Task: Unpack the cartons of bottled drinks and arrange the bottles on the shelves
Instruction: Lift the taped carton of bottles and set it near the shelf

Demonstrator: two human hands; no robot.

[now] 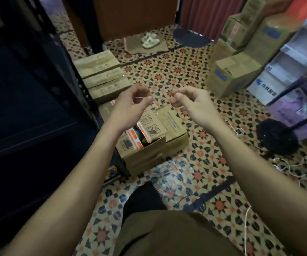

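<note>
**Both hands raised above an opened carton on a patterned floor**

The left hand (pixel 133 97) and right hand (pixel 189 100) hover side by side, fingers curled with thumb meeting fingertip. A thin pale strand seems to run from the left pinch; whether the right grips anything I cannot tell. Directly below sits the open carton (pixel 149 137) — flaps parted, orange-and-white packs showing. Both hands look equally near. Dark shelving (pixel 43 74) stands at the left, sealed cartons (pixel 102 76) along its foot. Loose string (pixel 306 167) lies to the right — nothing blocks a downward reach.
</note>
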